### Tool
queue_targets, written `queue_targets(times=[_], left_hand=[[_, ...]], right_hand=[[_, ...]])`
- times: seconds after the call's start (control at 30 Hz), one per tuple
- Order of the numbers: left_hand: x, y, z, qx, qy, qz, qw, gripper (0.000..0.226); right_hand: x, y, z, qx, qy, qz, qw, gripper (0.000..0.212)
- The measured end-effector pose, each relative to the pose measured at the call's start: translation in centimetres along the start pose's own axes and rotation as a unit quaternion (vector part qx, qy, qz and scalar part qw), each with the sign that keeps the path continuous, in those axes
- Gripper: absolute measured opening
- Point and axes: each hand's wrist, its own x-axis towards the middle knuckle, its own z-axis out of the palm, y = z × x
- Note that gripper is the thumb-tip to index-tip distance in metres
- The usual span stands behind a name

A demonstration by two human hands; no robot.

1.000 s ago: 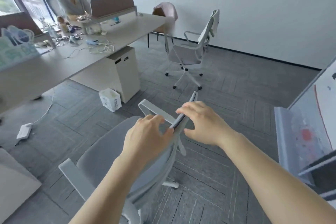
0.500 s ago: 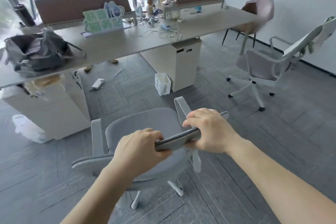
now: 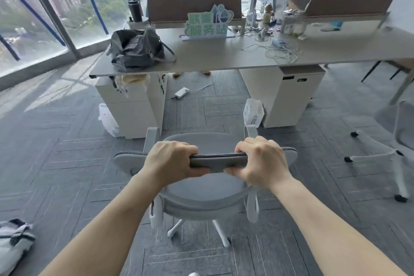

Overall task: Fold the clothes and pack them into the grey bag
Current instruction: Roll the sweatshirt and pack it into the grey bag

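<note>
- Both arms out fwd; left hand (image 3: pixel 172 161) & right hand (image 3: pixel 261 161) each clamped on chair back (image 3: pixel 218 160) top edge, knuckles up, fingers curled over.
- 2 hands, 1 chair held, 1 bag.
- Bag (image 3: pixel 137 50): grey, slumped, top open, on desk (image 3: pixel 224 56) well ahead-left of left hand.
- Striped cloth (image 3: pixel 13 240) on floor, far left-below.

I see the chair (image 3: pixel 201 190) before the desk (image 3: pixel 224 56); bag (image 3: pixel 137 48) on the desk's left end, clothes (image 3: pixel 13 242) on floor far left.
</note>
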Motion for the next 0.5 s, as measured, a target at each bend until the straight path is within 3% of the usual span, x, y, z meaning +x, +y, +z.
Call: queue_targets(times=[0.5], left_hand=[[16.8,-10.1,4.1,0.005,-0.008,0.003,1.0,0.054]], right_hand=[[17.3,4.5,5.6,-0.02,0.026,0.027,0.999,0.046]])
